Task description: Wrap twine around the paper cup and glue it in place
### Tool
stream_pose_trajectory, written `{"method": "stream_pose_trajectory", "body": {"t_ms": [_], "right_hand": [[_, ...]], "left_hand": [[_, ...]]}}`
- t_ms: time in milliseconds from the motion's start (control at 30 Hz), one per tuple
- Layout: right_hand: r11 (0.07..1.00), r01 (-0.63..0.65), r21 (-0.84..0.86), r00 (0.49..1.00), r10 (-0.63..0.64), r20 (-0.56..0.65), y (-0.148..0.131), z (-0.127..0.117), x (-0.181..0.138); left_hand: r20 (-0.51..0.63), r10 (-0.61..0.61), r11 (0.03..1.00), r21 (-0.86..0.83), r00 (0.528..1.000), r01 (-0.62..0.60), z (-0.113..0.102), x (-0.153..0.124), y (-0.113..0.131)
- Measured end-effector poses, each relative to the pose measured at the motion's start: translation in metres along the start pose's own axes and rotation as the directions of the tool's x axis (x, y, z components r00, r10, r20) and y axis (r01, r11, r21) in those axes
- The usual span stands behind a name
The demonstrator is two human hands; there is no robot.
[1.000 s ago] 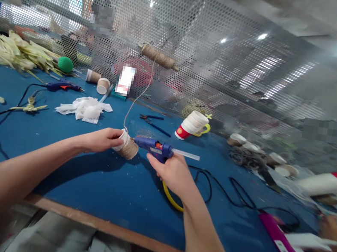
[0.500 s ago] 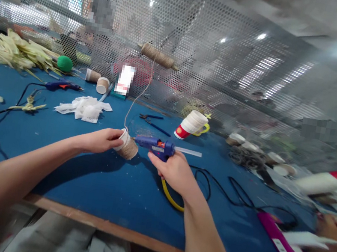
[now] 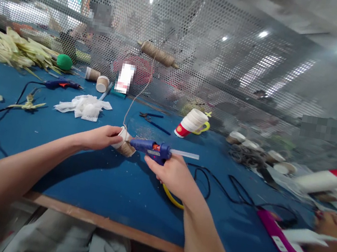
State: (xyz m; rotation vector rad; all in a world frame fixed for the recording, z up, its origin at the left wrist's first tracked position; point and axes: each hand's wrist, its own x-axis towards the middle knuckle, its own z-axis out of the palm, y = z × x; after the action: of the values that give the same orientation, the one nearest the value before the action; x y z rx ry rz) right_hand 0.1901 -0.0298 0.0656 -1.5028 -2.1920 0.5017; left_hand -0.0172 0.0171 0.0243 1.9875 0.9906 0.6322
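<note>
Small paper cup half-wrapped in brown twine [image 3: 125,145], pinched at its rim by left hand [image 3: 101,137] and held on its side just above blue table [image 3: 106,184], wrapped wall turned toward the nozzle; twine strand [image 3: 140,92] running up to spool on the mesh screen [image 3: 158,54], so feeding freely. Blue hot-glue gun [image 3: 153,149] clamped in right hand [image 3: 173,174], tip touching the cup's wrapped side, placed for gluing.

A small paper cup [image 3: 124,143], partly wrapped in brown twine, lies tilted sideways, touched by a blue glue gun's [image 3: 153,150] nozzle.

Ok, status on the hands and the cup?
Left hand grips twine-wrapped cup. Right hand holds glue gun, nozzle at cup. Twine runs up to spool.
</note>
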Motion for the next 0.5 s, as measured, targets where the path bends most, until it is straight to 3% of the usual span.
{"method": "stream_pose_trajectory", "body": {"t_ms": [200,500], "right_hand": [[1.0,0.007,-0.015,0.999,-0.007,0.035,0.0005,0.0017,-0.0019],[0.999,0.002,-0.033,0.999,-0.004,-0.044,0.0028,-0.0005,0.0022]], "left_hand": [[0.01,0.018,0.997,-0.069,1.0,-0.017,-0.0003,-0.0013,0.002],[0.015,0.018,1.0,-0.008,1.0,-0.018,-0.0006,0.0,-0.0004]]}}
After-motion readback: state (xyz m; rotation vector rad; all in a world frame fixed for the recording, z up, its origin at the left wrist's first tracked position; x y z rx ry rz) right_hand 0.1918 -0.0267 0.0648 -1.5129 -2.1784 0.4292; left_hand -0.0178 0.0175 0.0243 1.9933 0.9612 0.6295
